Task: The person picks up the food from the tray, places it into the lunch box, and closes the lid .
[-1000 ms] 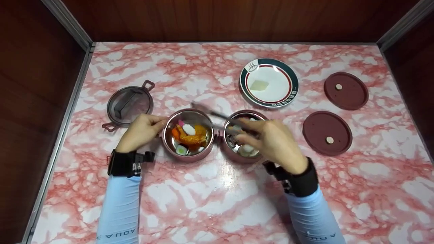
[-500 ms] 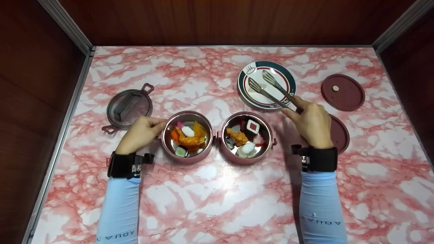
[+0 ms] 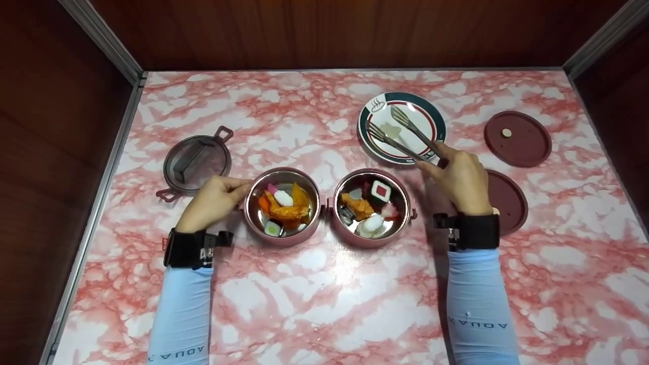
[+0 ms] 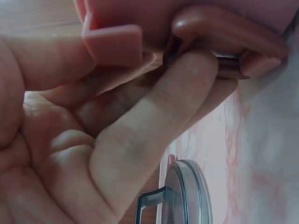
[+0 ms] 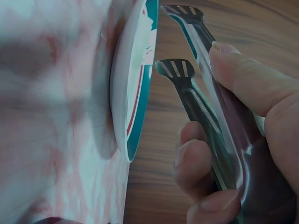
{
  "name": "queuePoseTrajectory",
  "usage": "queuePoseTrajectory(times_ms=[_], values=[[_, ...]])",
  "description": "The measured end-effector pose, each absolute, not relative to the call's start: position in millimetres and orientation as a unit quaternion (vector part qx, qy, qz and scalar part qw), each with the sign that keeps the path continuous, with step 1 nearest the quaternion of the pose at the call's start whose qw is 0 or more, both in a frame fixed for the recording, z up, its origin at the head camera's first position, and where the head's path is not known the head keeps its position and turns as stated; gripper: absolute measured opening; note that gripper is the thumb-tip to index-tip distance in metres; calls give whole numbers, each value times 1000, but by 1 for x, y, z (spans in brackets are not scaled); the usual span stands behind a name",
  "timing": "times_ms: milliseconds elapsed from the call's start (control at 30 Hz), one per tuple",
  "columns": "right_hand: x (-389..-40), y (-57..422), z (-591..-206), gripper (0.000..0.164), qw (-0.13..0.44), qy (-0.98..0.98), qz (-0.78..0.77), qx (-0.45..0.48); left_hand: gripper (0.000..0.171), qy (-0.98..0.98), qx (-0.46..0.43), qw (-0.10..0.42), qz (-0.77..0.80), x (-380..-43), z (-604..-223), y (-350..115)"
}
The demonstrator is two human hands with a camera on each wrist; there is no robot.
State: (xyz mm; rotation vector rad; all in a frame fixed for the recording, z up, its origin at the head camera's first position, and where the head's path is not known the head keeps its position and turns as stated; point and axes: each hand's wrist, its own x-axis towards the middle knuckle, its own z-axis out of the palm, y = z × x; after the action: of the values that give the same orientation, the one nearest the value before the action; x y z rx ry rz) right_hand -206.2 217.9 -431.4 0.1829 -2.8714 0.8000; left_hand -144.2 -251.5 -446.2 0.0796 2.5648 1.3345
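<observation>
My left hand (image 3: pixel 215 199) holds the left pink pot (image 3: pixel 257 233) at its side handle (image 4: pixel 224 28), fingertips tucked under the handle in the left wrist view. Inside are a white oval piece (image 3: pixel 283 198), orange and yellow pieces and a small green-centred roll (image 3: pixel 273 229). My right hand (image 3: pixel 462 176) grips metal tongs (image 3: pixel 405 147), their slotted tips spread over a white plate (image 3: pixel 366 144) with a dark green rim. A pale flat piece (image 3: pixel 390 130) lies on the plate between the tips. The right pink pot (image 3: pixel 350 240) holds a square roll (image 3: pixel 381 190), a fried piece (image 3: pixel 358 207) and other food pieces.
At the left lies a clear lid (image 3: pixel 210 165) with two handles. Two dark red round lids (image 3: pixel 530 137) rest on the right, the nearer one partly behind my right wrist. Brown wooden panels (image 3: pixel 350 35) wall the marbled table (image 3: pixel 304 324) at the back and sides.
The tongs have swung from over the right pot up and right to the plate, their tips now lower over the pale piece. My left hand stays at the left pot.
</observation>
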Motion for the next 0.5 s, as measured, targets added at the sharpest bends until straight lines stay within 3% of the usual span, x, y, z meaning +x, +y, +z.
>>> queuePoseTrajectory(times_ms=[500], values=[[-201, 231, -428, 47, 62, -962, 256, 64, 26, 875, 35, 120, 468, -143, -446, -251]])
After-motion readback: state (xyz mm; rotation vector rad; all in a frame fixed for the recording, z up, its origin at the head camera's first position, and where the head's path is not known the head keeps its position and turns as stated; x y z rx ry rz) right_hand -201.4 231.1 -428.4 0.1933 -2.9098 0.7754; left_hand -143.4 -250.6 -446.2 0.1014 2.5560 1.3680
